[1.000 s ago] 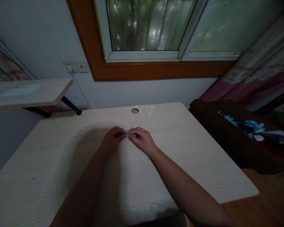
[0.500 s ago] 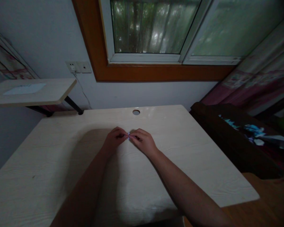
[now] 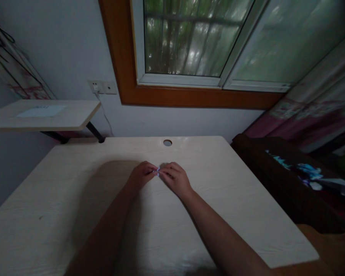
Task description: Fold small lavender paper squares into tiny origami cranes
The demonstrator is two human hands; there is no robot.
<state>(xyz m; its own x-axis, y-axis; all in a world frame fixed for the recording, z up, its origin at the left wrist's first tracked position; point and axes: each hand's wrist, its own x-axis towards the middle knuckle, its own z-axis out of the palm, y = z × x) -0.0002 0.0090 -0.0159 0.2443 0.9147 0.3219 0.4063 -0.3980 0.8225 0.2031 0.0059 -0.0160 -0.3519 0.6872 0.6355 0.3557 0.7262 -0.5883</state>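
My left hand (image 3: 142, 175) and my right hand (image 3: 175, 178) meet fingertip to fingertip over the middle of a pale wooden desk (image 3: 74, 199). Both are curled in a pinch around a tiny pale purplish object (image 3: 158, 171), of which only a sliver shows between the fingers. What the object is I cannot make out. Both forearms reach in from the bottom edge of the view and rest low over the desk.
A round cable hole (image 3: 167, 142) sits near the desk's far edge. A small side shelf (image 3: 60, 115) with a sheet of paper stands at the left, a wall socket (image 3: 102, 87) above it. A dark wooden piece of furniture (image 3: 278, 180) with cloth lies right.
The hands have stayed pinched together on the small object. The view has tilted and shifted, so the hands and desk appear slightly lower and to the right.
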